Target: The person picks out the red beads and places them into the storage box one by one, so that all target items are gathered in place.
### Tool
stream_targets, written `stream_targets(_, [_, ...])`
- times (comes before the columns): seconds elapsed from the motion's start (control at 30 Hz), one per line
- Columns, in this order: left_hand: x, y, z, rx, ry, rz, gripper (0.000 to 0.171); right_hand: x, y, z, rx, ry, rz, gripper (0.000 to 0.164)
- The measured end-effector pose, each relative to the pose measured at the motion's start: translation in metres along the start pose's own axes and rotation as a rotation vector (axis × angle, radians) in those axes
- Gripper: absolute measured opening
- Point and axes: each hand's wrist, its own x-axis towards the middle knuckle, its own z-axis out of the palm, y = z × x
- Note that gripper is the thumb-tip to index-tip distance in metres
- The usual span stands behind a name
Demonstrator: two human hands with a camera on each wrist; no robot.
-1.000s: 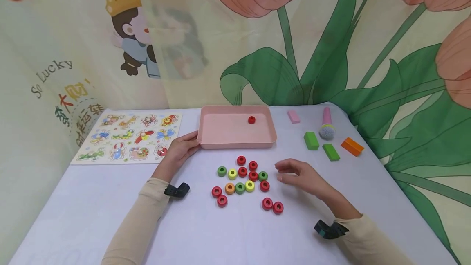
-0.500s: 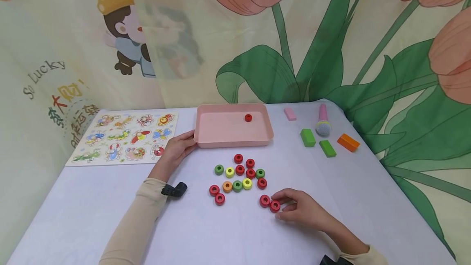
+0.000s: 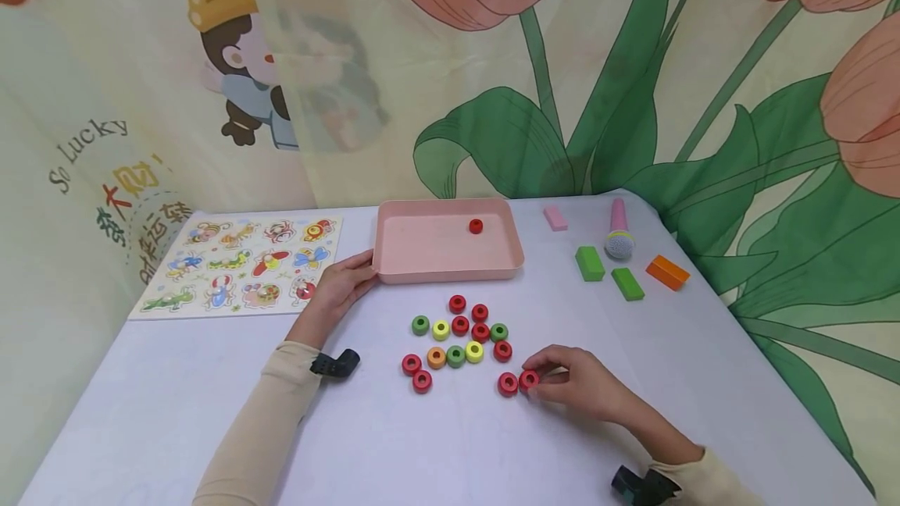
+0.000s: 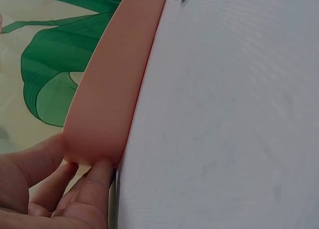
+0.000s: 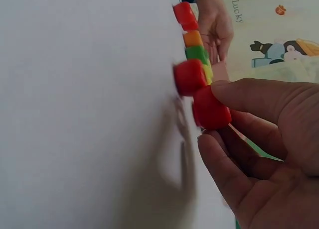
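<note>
My right hand (image 3: 582, 386) pinches a red ring-shaped bead (image 3: 528, 379) between thumb and fingertips. In the right wrist view, this red bead (image 5: 211, 109) lies under the tip of one digit, right beside another red bead (image 5: 190, 77). At the back, a shallow pink tray (image 3: 447, 275) has one red bead (image 3: 476, 226) lying inside, toward its right. My left hand (image 3: 339, 293) holds the tray's near left corner; in the left wrist view its fingers sit around the tray's corner (image 4: 99, 114). Several red, green (image 3: 455, 356), yellow (image 3: 474, 351) and orange (image 3: 437, 358) beads lie in front of the tray.
A white picture board (image 3: 235, 264) with insect figures lies at the left. On the right are green blocks (image 3: 590, 264), an orange block (image 3: 667, 272), a pink block (image 3: 555, 218) and a toy microphone (image 3: 619, 231). A printed curtain (image 3: 450, 61) hangs behind the table.
My right hand has come down toward the near side, to the pair of red beads, and now pinches the right-hand one. My left hand has stayed at the tray's corner.
</note>
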Motion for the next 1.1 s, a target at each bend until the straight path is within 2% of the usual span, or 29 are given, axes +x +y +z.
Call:
stream_targets(0.13, [-0.001, -0.001, -0.001, -0.004, -0.006, 0.004, 0.053, 0.016, 0.0, -0.015, -0.025, 0.004, -0.04, 0.029])
stream_targets(0.23, [-0.001, -0.001, -0.002, -0.002, 0.011, -0.002, 0.052, 0.037, 0.001, -0.028, -0.053, 0.028, -0.058, 0.031])
stream_targets(0.43, [-0.001, -0.002, -0.001, 0.001, 0.021, 0.004, 0.052, 0.101, -0.005, -0.054, -0.046, 0.086, -0.075, 0.035])
stream_targets(0.63, [0.001, -0.006, 0.001, 0.002, 0.006, 0.001, 0.052, 0.171, -0.027, -0.075, -0.021, 0.123, -0.025, 0.036])
stream_targets(0.87, [-0.001, -0.001, 0.003, 0.019, 0.01, 0.021, 0.052, 0.239, -0.054, -0.079, -0.063, 0.11, -0.007, 0.034])
stream_targets(1.1, [-0.003, 0.001, 0.004, 0.025, 0.021, 0.007, 0.051, 0.272, -0.064, -0.074, -0.088, 0.018, 0.026, 0.032])
